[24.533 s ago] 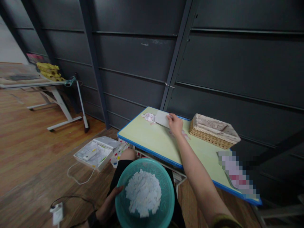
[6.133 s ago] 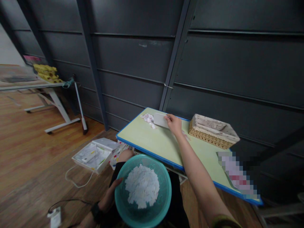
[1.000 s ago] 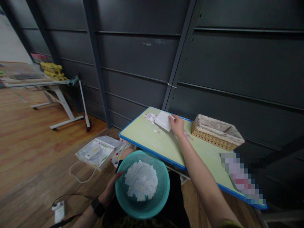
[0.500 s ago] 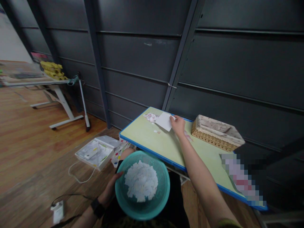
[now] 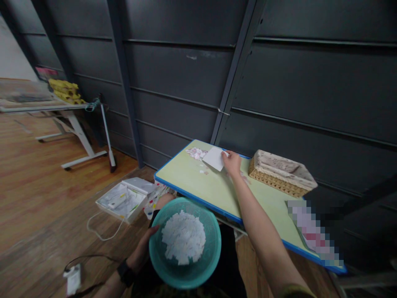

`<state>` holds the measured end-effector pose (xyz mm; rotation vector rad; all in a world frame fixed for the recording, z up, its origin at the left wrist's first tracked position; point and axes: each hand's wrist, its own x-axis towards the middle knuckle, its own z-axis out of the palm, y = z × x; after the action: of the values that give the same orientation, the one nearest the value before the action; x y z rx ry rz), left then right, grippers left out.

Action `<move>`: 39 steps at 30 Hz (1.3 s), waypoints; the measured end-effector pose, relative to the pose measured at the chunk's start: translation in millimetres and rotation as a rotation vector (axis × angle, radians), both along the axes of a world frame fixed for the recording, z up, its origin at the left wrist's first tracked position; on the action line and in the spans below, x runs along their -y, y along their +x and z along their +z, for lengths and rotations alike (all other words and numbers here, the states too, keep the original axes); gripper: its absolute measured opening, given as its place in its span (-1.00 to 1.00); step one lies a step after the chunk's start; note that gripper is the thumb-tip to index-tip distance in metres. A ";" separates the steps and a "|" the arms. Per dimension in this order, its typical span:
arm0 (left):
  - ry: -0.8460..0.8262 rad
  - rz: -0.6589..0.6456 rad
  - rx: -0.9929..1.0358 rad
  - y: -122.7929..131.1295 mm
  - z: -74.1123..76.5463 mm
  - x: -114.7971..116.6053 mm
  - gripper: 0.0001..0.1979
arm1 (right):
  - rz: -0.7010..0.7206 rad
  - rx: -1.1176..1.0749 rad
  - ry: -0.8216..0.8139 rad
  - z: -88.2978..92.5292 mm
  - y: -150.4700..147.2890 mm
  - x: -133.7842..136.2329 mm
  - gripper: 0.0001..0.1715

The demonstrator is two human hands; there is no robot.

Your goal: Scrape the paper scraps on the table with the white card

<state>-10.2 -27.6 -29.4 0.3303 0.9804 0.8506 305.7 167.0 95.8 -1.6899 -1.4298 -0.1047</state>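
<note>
White card [image 5: 213,159] jutting leftward, edge pinched in right grip [image 5: 232,163], left grip [image 5: 144,245] clasping teal basket [image 5: 185,276] (scraps [image 5: 183,238] inside)

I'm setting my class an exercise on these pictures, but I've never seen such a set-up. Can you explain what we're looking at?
There is no machine here, only a person's two bare hands. One camera, worn on the head, looks forward and down at them.

The left hand grips the rim of a green plastic basket over the lap; inside is a heap of white bits. The right hand holds a flat white sheet by its edge.

On the pale, blue-edged table are a small pile of scraps, a cloth-lined woven basket and a pixelated item I can't identify.
</note>
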 end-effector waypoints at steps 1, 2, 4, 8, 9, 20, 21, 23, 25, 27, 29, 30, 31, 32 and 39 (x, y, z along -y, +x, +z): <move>0.001 0.002 0.001 0.0 -1.2 -0.6 -0.52 | 0.011 0.003 0.000 -1.1 -1.4 -0.6 -0.48; -0.001 0.002 -0.003 0.0 -2.2 -1.0 -0.51 | 0.022 0.007 0.001 -2.2 -2.8 -1.2 -0.48; -0.003 -0.003 -0.016 -0.2 -3.4 -1.3 -0.51 | 0.043 0.018 0.001 -3.9 -5.4 -2.3 -0.49; -0.005 -0.007 -0.009 -1.6 -3.2 0.5 -0.51 | 0.063 0.052 -0.026 -4.8 -5.6 -3.3 -0.52; -0.005 -0.005 -0.004 -1.8 -2.9 1.0 -0.51 | 0.058 0.059 -0.038 -4.5 -4.5 -3.4 -0.52; 0.012 -0.010 0.006 0.1 0.5 1.1 -0.50 | 0.065 0.024 0.006 -2.3 -2.2 -7.0 -0.46; 0.009 -0.011 0.013 0.0 0.5 1.5 -0.50 | 0.073 0.032 0.008 -2.9 -4.4 -7.7 -0.46; 0.006 -0.017 0.031 -0.2 0.5 2.1 -0.48 | 0.078 0.059 -0.002 -3.8 -7.9 -8.8 -0.47; -0.002 -0.019 0.039 0.0 0.8 2.2 -0.46 | 0.072 0.090 -0.019 -3.8 -9.0 -9.2 -0.48; -0.007 -0.004 0.023 0.6 1.5 1.7 -0.44 | 0.062 0.112 -0.037 -2.4 -7.4 -8.7 -0.49; -0.006 0.017 0.014 1.4 2.2 1.2 -0.46 | 0.053 0.120 -0.054 0.5 -3.9 -7.5 -0.51; -0.002 0.023 0.021 1.7 2.5 1.1 -0.48 | 0.050 0.120 -0.060 2.4 -1.9 -6.8 -0.53; 0.008 0.026 0.031 2.0 2.7 1.2 -0.51 | 0.050 0.118 -0.065 4.3 0.2 -6.0 -0.54; 0.017 0.024 0.040 2.2 3.0 1.6 -0.54 | 0.052 0.113 -0.069 6.3 2.1 -5.2 -0.56; 0.045 0.005 0.007 2.8 7.6 3.6 -0.65 | 0.055 -0.033 -0.070 13.8 10.0 -2.0 -0.59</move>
<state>-7.4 -31.3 -21.8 0.3639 0.9569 0.8788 315.7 169.1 109.6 -1.6999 -1.4693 0.0037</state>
